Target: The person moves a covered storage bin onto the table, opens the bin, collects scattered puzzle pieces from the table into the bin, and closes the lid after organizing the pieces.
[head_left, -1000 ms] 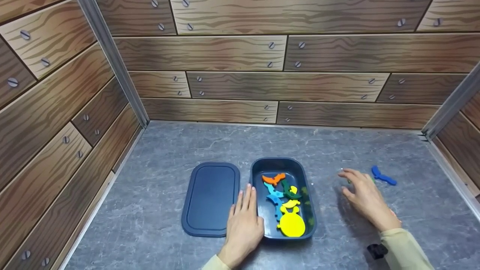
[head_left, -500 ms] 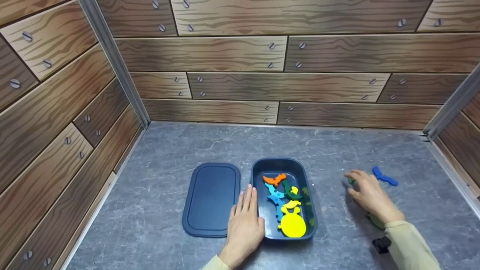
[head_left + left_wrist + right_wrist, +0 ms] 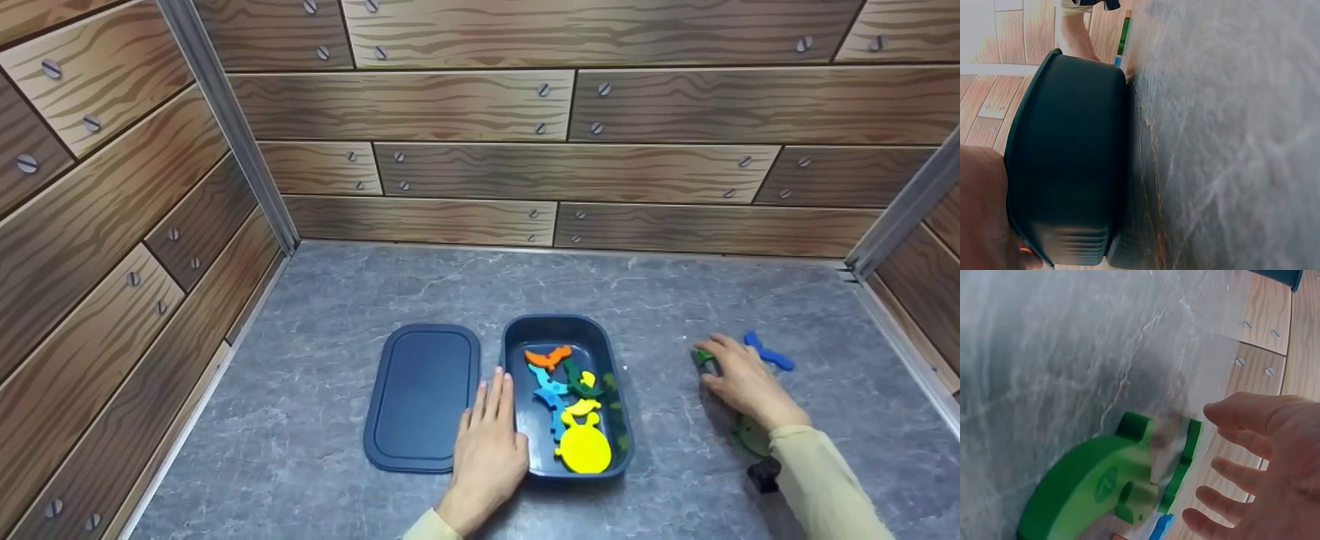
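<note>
- Hands: the left hand [image 3: 491,454] rests along a box's left rim with straight fingers, gripping nothing; the right hand [image 3: 750,382] hovers over loose pieces, fingers and thumb apart, also grasping nothing.
- Grey marbled counter [image 3: 330,337]: it looks smooth, so a piece nudged rather than pinched could skid.
- Dark blue rectangular plastic box [image 3: 559,330]: upright on the counter; a hard push on one rim could tilt it or slide it.
- Dark blue flat rounded lid [image 3: 424,397]: left of the box, beside the left hand; a sideways sweep of that hand could shove it away.
- Bright yellow round knobbed piece [image 3: 585,450]: loose in the box's near end, so a jolt could shift it.
- Green rounded piece with a stamped mark [image 3: 1081,486]: under the right wrist, where a dropped wrist could knock it.
- Blue three-armed piece [image 3: 771,352]: just beside the right knuckles, easily brushed.
- Small green piece [image 3: 703,356]: on the counter by the right fingertips; pinching too high could miss it or flip it.
</note>
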`<state>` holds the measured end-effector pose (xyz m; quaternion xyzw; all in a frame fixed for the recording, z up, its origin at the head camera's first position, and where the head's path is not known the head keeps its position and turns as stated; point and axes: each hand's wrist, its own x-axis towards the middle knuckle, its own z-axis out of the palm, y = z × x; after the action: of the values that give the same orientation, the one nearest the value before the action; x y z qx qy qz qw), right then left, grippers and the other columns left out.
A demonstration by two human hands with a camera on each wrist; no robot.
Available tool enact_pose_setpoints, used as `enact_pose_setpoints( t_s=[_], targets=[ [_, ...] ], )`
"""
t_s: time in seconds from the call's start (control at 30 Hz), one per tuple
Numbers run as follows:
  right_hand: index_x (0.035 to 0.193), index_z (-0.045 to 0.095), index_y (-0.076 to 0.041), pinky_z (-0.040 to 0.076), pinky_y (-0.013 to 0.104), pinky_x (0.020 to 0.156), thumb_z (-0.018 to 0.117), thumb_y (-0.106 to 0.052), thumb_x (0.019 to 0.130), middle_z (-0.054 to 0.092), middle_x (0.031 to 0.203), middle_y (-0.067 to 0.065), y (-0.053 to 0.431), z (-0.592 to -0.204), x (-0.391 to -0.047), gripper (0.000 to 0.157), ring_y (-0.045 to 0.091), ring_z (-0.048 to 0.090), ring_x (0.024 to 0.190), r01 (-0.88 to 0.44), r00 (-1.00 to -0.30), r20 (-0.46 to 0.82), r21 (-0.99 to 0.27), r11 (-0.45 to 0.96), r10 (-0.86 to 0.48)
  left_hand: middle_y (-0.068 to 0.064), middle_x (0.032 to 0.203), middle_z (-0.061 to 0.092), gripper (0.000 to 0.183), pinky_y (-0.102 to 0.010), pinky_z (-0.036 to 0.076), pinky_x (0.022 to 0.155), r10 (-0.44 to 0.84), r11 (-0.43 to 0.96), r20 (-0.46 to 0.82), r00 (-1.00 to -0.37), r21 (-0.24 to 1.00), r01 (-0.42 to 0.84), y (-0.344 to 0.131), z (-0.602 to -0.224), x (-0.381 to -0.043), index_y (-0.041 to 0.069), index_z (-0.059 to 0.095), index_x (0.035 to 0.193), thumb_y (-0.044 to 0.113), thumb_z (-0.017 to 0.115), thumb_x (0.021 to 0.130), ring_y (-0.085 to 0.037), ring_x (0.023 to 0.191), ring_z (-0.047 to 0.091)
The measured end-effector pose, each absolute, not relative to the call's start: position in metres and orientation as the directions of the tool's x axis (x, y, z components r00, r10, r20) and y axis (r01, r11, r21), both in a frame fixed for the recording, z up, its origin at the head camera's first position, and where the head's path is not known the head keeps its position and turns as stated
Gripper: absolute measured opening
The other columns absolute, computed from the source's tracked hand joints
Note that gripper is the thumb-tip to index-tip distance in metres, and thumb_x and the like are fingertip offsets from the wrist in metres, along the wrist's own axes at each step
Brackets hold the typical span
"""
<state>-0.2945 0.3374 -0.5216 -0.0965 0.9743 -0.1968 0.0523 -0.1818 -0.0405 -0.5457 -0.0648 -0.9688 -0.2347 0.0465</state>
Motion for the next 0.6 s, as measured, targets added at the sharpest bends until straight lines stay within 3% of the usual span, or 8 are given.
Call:
enact_pose_setpoints(
  t_s=[0.27,0.6],
  targets=[
    [0.144,0.044,0.002,0.023,0.078,0.094,0.065,-0.010,0.091,0.024,0.148,0.038,0.342,-0.524,-0.302,0.059,0.063,0.020,0.129,-0.189,-0.970,-0.079,-0.346,0.919,-0.229,0.001,0.164,0.015,0.068,-0.054,0.029,0.111,0.098,0.877,0.124,-0.987,0.459,0.145,-0.040,-0.545,-0.182,0.011,0.026,0.157,0.020,0.047,0.093,-0.026,0.147,0.020],
    [0.146,0.041,0.002,0.024,0.077,0.094,0.058,-0.009,0.094,0.026,0.146,0.039,0.341,-0.525,-0.307,0.055,0.064,0.021,0.128,-0.163,-0.963,-0.147,-0.349,0.923,-0.226,0.003,0.164,0.012,0.069,-0.054,0.028,0.111,0.099,0.881,0.085,-0.991,0.456,0.127,-0.041,-0.544,-0.183,0.013,0.023,0.158,0.022,0.049,0.094,-0.024,0.148,0.017]
  ],
)
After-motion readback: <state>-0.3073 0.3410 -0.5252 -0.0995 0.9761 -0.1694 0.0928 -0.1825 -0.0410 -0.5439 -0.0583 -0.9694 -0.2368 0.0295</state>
